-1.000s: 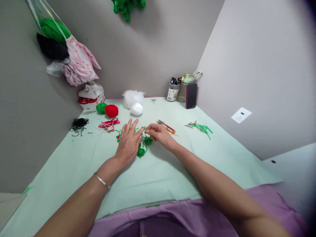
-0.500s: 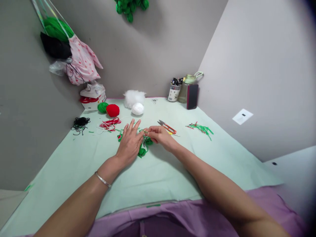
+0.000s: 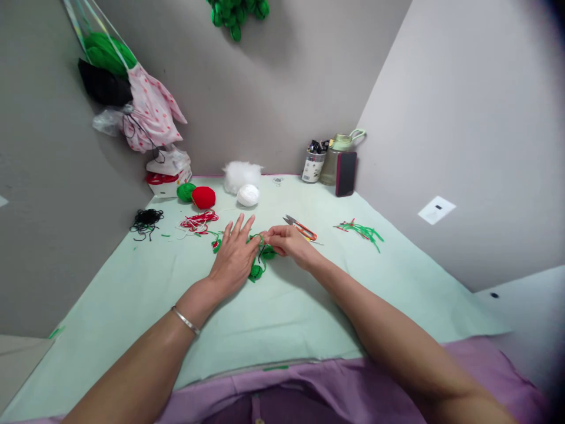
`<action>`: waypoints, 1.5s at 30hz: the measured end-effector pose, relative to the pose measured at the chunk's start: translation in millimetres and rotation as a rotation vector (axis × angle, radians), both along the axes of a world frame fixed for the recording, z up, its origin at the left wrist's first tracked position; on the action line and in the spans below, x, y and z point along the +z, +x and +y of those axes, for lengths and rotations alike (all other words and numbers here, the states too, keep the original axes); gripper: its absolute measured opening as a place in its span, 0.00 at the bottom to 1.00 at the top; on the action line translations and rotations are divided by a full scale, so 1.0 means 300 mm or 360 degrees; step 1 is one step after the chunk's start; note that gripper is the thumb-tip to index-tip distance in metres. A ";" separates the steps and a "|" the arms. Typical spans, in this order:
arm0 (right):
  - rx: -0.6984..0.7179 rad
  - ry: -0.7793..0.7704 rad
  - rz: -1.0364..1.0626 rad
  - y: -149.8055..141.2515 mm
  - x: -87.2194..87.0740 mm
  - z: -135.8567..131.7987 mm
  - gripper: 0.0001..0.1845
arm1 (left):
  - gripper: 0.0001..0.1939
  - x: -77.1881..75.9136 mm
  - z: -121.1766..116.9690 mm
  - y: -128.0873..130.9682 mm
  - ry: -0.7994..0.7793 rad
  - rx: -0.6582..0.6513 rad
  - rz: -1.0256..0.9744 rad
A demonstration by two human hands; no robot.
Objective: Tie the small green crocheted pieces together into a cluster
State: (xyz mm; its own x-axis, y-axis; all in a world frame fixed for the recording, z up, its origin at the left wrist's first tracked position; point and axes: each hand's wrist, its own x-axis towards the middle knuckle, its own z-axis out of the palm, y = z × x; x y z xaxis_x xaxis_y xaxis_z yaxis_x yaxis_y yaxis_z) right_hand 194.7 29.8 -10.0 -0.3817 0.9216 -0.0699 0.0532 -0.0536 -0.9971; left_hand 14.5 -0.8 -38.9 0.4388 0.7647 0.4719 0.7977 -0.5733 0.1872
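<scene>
My left hand [image 3: 233, 256] lies flat on the cloth with its fingers stretched out, partly covering some green crocheted pieces. A small green ball [image 3: 256, 272] peeks out beside its palm, and a green-and-red piece [image 3: 216, 245] shows at its left. Thumb and fingers of my right hand [image 3: 289, 242] are pinched on a green yarn strand [image 3: 260, 237] close to my left fingertips. Under the right fingers sits another green ball [image 3: 268, 253] with dark thread near it. Orange-handled thread snips [image 3: 302, 228] lie just beyond my right hand.
Red yarn [image 3: 203, 198], white yarn [image 3: 248, 195] and fluffy stuffing [image 3: 242, 175] stand at the back. Black thread [image 3: 147, 220] lies left, green yarn scraps [image 3: 362, 229] right. A phone [image 3: 346, 174] leans against a bottle [image 3: 329, 168] beside a pen cup [image 3: 312, 167].
The view has shifted slightly, so everything sits a little further right. Both hands keep nearly the same pose; the green strand by the fingers now curves in a small loop.
</scene>
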 end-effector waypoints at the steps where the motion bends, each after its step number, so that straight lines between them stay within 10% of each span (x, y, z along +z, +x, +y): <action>1: -0.0007 -0.0008 0.0000 0.001 0.001 0.001 0.07 | 0.19 0.001 -0.001 0.000 0.0005 0.0002 0.0002; 25: 0.0085 -0.0027 -0.0067 0.007 0.003 -0.007 0.08 | 0.17 0.020 -0.003 -0.006 -0.0083 -0.0070 -0.0045; 36: -0.0091 0.0679 -0.0539 -0.025 -0.019 -0.034 0.10 | 0.07 0.009 0.044 -0.036 -0.0623 0.0199 -0.1244; 45: -0.0136 0.1054 -0.1085 -0.040 -0.027 -0.057 0.07 | 0.09 0.028 0.034 -0.023 -0.0997 0.0151 -0.1645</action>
State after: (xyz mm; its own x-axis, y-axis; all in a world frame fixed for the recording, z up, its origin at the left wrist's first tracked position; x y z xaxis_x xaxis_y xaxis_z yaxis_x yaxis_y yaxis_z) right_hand 182.8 12.7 -18.2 -0.3812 0.8766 0.2936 0.6561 0.4802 -0.5822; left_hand 7.5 9.5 -30.5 0.0034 0.9947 0.1028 0.1416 -0.1023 0.9846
